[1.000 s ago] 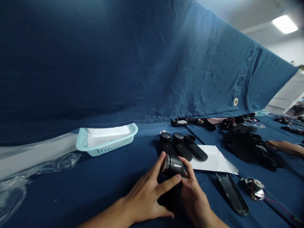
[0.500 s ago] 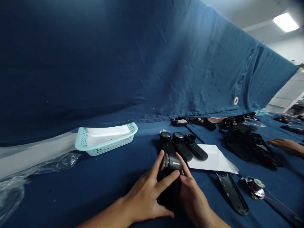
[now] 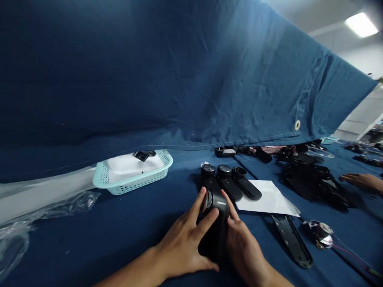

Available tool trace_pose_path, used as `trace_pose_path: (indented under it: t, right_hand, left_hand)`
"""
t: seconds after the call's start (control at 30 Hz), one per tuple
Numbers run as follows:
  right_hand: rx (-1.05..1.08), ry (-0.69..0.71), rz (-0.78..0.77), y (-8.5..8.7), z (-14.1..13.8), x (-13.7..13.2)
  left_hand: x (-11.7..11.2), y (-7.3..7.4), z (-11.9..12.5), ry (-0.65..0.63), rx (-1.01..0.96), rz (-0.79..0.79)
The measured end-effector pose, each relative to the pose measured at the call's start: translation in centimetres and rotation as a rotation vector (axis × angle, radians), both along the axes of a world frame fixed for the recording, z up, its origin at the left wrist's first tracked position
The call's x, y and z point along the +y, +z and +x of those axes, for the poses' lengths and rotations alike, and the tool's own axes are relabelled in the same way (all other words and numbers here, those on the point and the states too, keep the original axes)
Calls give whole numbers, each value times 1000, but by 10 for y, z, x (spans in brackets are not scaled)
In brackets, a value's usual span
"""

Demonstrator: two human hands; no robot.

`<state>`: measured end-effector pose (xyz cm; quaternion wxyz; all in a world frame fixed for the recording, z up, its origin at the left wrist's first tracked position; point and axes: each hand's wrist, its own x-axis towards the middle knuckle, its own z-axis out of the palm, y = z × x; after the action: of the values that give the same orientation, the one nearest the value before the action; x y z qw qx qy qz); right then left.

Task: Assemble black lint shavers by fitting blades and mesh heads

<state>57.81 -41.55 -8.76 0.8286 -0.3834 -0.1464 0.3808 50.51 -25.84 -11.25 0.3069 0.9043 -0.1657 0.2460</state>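
One black device (image 3: 220, 223) was at near centre, clasped by both hands; left hand (image 3: 185, 241) spanned its left side, half-curled; right hand (image 3: 243, 241) pressed its right; dark pieces (image 3: 144, 155) newly showed in the left basket (image 3: 140, 183).

Left hand (image 3: 184, 245) and right hand (image 3: 243, 241) clasp black device (image 3: 220, 227) over blue cloth (image 3: 119, 235); three similar devices (image 3: 229, 188) beyond, teal basket (image 3: 140, 185) leftward.
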Motion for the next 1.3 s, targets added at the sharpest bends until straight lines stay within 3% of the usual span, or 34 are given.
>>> trace_pose_path:
  t: [0.53, 0.67, 0.73, 0.77, 0.8, 0.87, 0.9, 0.97, 1.07, 1.2, 1.3]
  right_hand:
    - [52, 17, 20, -4, 3, -1]
    - [125, 22, -3, -4, 7, -1]
    - [166, 44, -59, -5, 11, -1]
    - [186, 66, -96, -6, 13, -2]
    - [203, 91, -130, -7, 15, -2]
    - [216, 126, -168, -9, 18, -2]
    - [214, 134, -168, -10, 18, -1]
    - [216, 136, -163, -10, 18, 0]
    - [228, 141, -164, -8, 18, 2]
    - [222, 174, -121, -8, 20, 3]
    - [228, 204, -101, -10, 22, 3]
  left_hand:
    - [-1, 0, 0, 20, 23, 46]
    - [6, 13, -1, 14, -5, 149]
    - [23, 33, 1, 109, -48, 182]
    - [35, 46, 2, 218, -74, 183]
    - [50, 61, 4, 381, -88, 168]
    - [83, 91, 11, 876, 4, 135]
    - [100, 103, 15, 981, 65, 125]
    - [131, 120, 25, 1037, 220, 132]
    - [162, 122, 42, 1053, 526, 134]
    - [177, 109, 62, 1102, 802, 88]
    - [179, 110, 71, 1118, 899, 10]
